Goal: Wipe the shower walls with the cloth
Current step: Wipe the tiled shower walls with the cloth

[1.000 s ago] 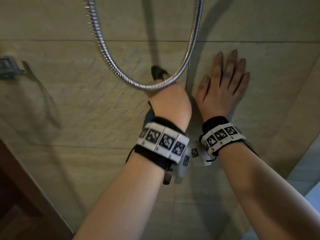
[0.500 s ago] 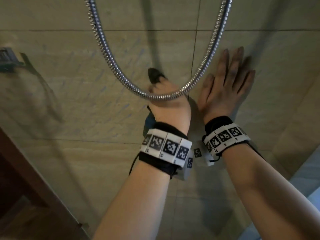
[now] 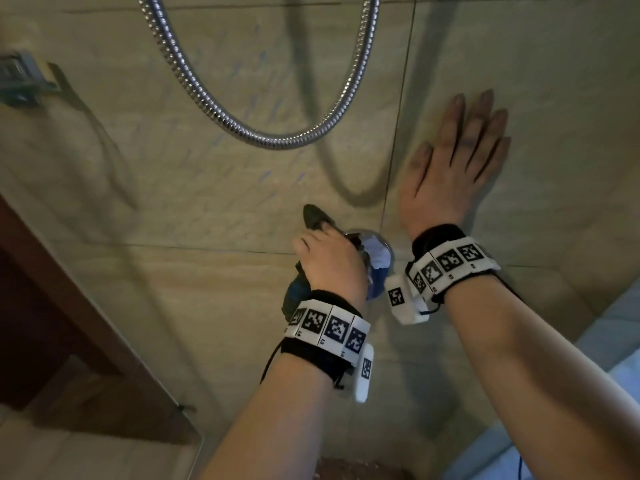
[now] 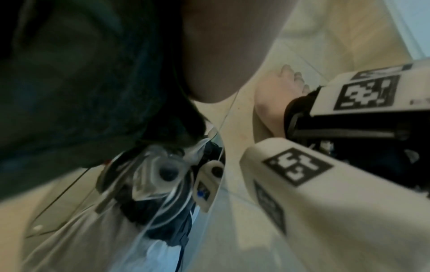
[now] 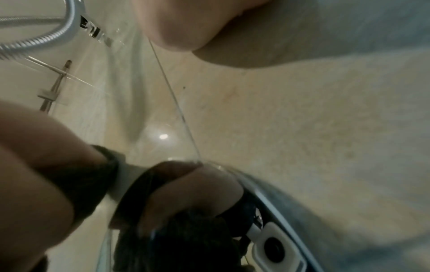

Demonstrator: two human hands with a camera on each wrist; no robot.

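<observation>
Gripping a dark cloth (image 3: pixel 313 216) bunched in its curled fingers, the left hand (image 3: pixel 329 261) presses it to the tiled shower wall (image 3: pixel 173 188) right at a round chrome fitting (image 3: pixel 375 251), with a corner of the cloth poking up above the knuckles. Just beside it, across a vertical grout line, the right hand (image 3: pixel 453 168) lies flat on the wall with fingers straight and together, holding nothing, apparently bracing.

Above both hands a metal shower hose (image 3: pixel 263 138) hangs in a loop. As I judge it, an upward stroke could carry the knuckles into that loop and set it swinging, or snag the cloth's loose corner on it. The wadded cloth also risks riding over the fitting and skipping the tile around its rim. If the wall is wet, the bracing palm could slide.

From overhead you get the layout: hose, a small bracket (image 3: pixel 20 81) far left, the wooden door frame (image 3: pixel 69 306). The left wrist camera, blurred, adds the mirrored face of the fitting under the cloth, which the hand hides from above. The right wrist view shows the left hand's fingers (image 5: pixel 186 191) curled round the dark fabric at the fitting's edge.
</observation>
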